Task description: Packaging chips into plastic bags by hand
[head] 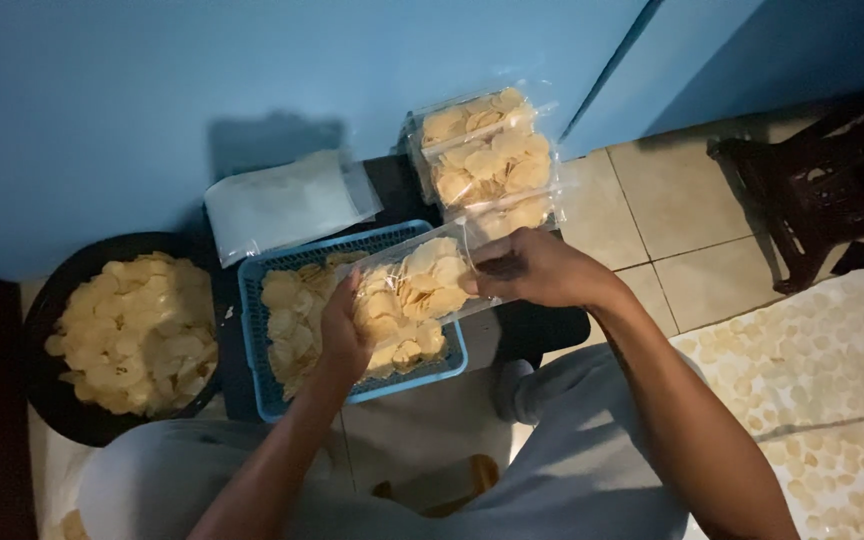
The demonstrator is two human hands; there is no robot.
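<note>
Near the middle of the frame both hands hold one clear plastic bag of pale crisps (414,290) just above a blue plastic basket (252,300). The left hand (340,335) is closed round the bag's lower left end, fingers wrapped under it and the thumb on the near side. The right hand (535,268) is curled shut on the bag's upper right end, where the plastic mouth is gathered between the fingers. The bag lies tilted, its right end higher in the picture than its left. The basket below holds more loose crisps and sits on a dark low surface. To the left of the basket, at the lower left of the frame, a round black basin (52,400) is heaped with crisps. Above the basket, against the blue wall (152,80), lies a stack of empty clear bags (287,205), and to the upper right of that a pile of filled bags (487,155) leans by the wall. At the right edge a dark stool (822,190) stands on the tiled floor (682,230), and at the lower right a large sack of crisps (812,390) fills the corner. The person's grey-clad knees show along the bottom
</note>
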